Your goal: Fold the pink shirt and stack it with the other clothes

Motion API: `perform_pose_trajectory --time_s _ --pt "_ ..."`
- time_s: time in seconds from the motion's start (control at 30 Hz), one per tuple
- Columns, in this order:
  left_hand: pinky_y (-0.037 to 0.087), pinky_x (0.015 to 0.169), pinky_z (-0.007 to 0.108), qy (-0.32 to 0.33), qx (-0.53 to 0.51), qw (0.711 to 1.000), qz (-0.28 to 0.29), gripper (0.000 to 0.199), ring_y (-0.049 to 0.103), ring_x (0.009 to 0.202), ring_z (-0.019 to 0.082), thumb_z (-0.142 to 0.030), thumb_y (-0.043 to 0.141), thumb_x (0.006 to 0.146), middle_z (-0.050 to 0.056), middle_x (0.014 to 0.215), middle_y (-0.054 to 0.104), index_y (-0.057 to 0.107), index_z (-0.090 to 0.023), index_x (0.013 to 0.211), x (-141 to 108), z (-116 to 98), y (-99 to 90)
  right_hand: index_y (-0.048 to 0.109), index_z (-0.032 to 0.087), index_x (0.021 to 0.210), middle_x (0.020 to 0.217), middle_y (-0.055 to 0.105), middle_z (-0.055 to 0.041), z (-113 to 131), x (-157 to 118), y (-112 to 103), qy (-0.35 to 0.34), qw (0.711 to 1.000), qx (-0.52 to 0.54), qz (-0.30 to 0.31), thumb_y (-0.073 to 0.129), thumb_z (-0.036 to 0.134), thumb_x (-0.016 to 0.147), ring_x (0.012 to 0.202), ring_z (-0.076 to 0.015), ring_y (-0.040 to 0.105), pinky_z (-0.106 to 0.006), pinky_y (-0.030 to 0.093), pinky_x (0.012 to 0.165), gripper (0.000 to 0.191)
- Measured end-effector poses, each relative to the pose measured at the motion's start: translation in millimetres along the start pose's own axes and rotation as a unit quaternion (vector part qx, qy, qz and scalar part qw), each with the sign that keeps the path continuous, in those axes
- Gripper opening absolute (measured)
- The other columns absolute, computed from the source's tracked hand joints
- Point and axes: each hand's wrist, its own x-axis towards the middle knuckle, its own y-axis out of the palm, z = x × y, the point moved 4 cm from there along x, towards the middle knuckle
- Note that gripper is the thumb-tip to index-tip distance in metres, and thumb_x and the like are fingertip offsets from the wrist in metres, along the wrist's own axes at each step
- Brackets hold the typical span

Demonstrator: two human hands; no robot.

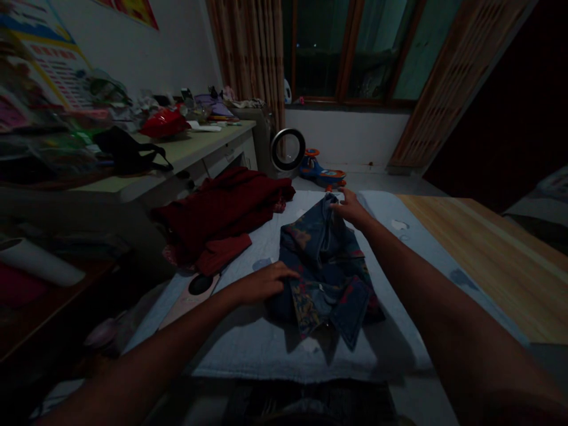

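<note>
A dark blue denim shirt [328,254] with floral patches lies bunched and partly folded on a pale blue cloth, its pointed collar toward me. My right hand [352,210] is at the far end of the shirt, thumb and fingers closing at its raised peak. Along the shirt's left edge rests my left hand [264,283], fingers stretched onto the fabric and lying against it. The undersides of the fingers of both hands are hidden.
Dark red clothes [226,201] are heaped at the left on the pale blue cloth [248,349], beside a pink item with a dark round patch [201,284]. A wooden board [492,236] lies right. A cluttered desk [190,151] stands left; a ride-on toy [322,174] is beyond.
</note>
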Motion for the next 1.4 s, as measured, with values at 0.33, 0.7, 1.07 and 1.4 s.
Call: perform_pose_trajectory --time_s 0.33,0.7,1.07,1.4 --pt "0.041 0.104 0.044 0.019 0.295 0.953 -0.068 0.084 0.046 0.127 0.031 -0.018 0.07 0.07 0.009 0.156 0.025 0.036 -0.029 0.147 72 30 10.7 0.056 0.02 0.132 0.143 0.041 -0.0144 2 -129 16 -0.139 0.9 -0.277 0.306 0.071 0.014 0.067 0.122 -0.0312 0.048 -0.043 0.04 0.101 0.067" --pt "0.05 0.088 0.035 -0.111 -0.058 0.926 -0.356 0.028 0.063 0.098 0.021 -0.023 0.05 0.085 0.007 0.105 0.064 0.06 -0.018 0.11 156 58 -65.5 0.064 0.016 0.093 0.095 0.065 -0.0072 -24 -41 -16 0.034 0.978 -0.144 0.144 0.052 0.016 0.071 0.089 -0.022 0.061 -0.032 0.048 0.08 0.025" --pt "0.035 0.108 0.049 -0.072 0.256 0.951 -0.156 0.067 0.037 0.133 0.035 -0.031 0.075 0.067 0.01 0.145 0.041 0.053 -0.027 0.13 118 53 -3.1 0.059 0.016 0.122 0.128 0.056 -0.016 -54 -114 28 -0.068 0.932 -0.237 0.266 0.069 0.032 0.072 0.116 -0.0309 0.053 -0.044 0.039 0.099 0.053" --pt "0.054 0.075 0.034 -0.234 -0.058 0.905 -0.351 0.022 0.067 0.091 0.024 -0.022 0.046 0.087 0.008 0.088 0.07 0.066 -0.019 0.095 139 88 -72.1 0.065 0.017 0.091 0.088 0.068 -0.0069 -70 -53 -34 0.153 0.98 -0.122 0.02 0.06 0.025 0.077 0.079 -0.0202 0.062 -0.027 0.044 0.067 0.017"
